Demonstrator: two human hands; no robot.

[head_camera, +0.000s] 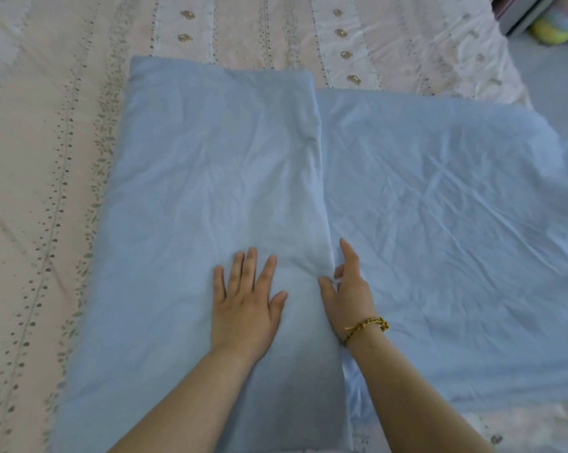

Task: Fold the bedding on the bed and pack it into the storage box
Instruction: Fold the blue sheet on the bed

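A light blue quilt lies spread across the bed. Its left part is folded over into a thicker doubled panel whose free edge runs down the middle of the view. My left hand presses flat on this folded panel, fingers straight and spread. My right hand, with a braided bracelet at the wrist, sits at the panel's edge, where its thumb and fingers pinch the edge while the index finger points forward. No storage box is in view.
Under the quilt lies a pink and white patterned bedspread. The bed's right edge runs along the far right, with grey floor beyond. A yellow and pastel plush toy and a piece of furniture sit at the top right corner.
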